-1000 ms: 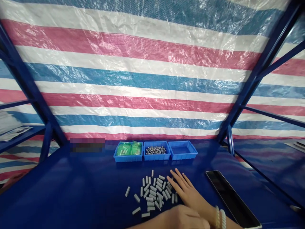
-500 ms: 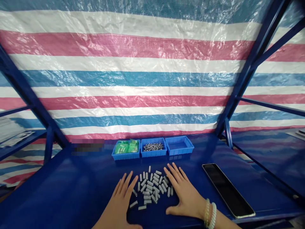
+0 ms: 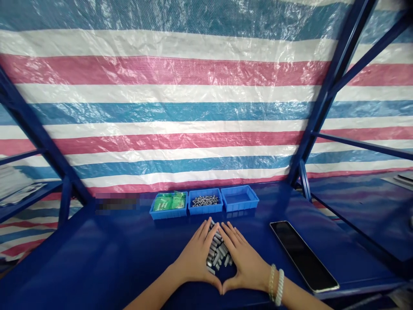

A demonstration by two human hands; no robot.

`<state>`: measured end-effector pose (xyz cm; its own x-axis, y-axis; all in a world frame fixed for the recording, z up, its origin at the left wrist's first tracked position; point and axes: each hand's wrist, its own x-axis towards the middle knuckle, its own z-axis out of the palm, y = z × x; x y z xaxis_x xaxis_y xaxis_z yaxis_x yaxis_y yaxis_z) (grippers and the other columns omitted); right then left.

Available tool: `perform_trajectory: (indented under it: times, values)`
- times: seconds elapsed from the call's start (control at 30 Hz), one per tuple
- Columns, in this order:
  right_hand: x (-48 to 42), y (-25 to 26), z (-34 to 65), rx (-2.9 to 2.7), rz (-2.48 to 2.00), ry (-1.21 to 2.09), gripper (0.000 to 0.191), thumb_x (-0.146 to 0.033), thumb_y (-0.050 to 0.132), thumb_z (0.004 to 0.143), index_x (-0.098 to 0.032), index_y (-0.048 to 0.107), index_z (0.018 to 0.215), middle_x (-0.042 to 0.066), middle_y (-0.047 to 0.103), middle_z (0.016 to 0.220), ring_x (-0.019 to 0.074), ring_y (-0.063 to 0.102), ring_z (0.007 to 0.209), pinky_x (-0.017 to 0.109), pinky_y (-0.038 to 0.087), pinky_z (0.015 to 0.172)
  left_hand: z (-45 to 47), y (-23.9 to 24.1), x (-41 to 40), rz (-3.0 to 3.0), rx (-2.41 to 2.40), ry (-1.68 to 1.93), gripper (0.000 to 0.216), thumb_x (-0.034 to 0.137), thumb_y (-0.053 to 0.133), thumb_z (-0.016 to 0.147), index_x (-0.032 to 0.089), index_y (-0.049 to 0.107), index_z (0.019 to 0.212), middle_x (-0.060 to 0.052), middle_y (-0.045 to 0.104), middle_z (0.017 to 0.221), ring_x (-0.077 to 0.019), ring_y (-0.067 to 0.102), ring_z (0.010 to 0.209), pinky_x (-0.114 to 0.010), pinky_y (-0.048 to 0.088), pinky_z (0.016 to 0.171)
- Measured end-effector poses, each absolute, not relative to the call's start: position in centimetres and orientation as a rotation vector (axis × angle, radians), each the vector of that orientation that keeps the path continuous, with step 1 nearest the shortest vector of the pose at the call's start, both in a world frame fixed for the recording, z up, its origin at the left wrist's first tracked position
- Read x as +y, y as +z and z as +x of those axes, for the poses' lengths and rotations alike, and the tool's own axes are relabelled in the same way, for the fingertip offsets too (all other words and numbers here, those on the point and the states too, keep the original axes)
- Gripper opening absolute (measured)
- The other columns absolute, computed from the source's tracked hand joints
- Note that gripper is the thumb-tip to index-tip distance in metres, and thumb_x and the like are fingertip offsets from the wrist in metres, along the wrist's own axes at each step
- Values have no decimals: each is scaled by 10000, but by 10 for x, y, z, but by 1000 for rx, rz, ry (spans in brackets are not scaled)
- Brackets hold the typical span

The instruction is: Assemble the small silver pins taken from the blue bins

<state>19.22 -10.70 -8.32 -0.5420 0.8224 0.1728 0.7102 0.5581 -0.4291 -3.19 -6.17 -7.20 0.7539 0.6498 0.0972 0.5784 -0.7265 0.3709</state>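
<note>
While the left hand and right hand, thumbs spread from fingers, ring the grey cylinders on the blue table, they kinda hide the pile's edges; metal, maybe? Striped tarp behind.

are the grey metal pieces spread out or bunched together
Bunched together: the grey metal pieces lie crowded between the left hand and right hand, some overlapping.
</note>
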Motion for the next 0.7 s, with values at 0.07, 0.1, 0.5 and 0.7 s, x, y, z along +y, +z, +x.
perform_trajectory:
  times: [0.07, 0.1, 0.5, 0.7]
  values:
    - [-106, -83, 191, -2427, -1268, 453, 1435, -888, 635, 549, -129, -19, 1577, 204, 63, 1633, 420, 24, 1487, 605, 155, 1190, -31, -73, -58, 2617, 906, 308, 1509, 838, 718, 425, 184, -6, 1575, -242, 10, 1641, -474, 54, 1478, -632, 199, 1164]
    - [-105, -83, 190, -2418, -1274, 456, 1451, -901, 625, 531, -126, -18, 1576, 205, 58, 1633, 420, 20, 1487, 601, 154, 1191, -32, -74, -56, 2610, 896, 313, 1514, 838, 718, 422, 194, -22, 1575, -239, -4, 1642, -479, 41, 1477, -636, 191, 1164]
    - [-86, -81, 171, -2427, -1301, 427, 1318, -846, 646, 613, -121, 119, 1579, 207, 130, 1627, 437, 63, 1485, 616, 170, 1182, -57, -79, -56, 2617, 965, 461, 1580, 803, 776, 366, 208, -59, 1569, -268, 7, 1633, -514, 63, 1465, -693, 178, 1141]
    - [-73, -75, 150, -2422, -1223, 479, 1292, -710, 760, 607, -71, 176, 1565, 232, 167, 1616, 440, 51, 1486, 623, 162, 1182, -58, -85, -57, 2647, 950, 515, 1552, 781, 785, 417, 229, -110, 1558, -270, 30, 1631, -496, 113, 1467, -678, 225, 1135]
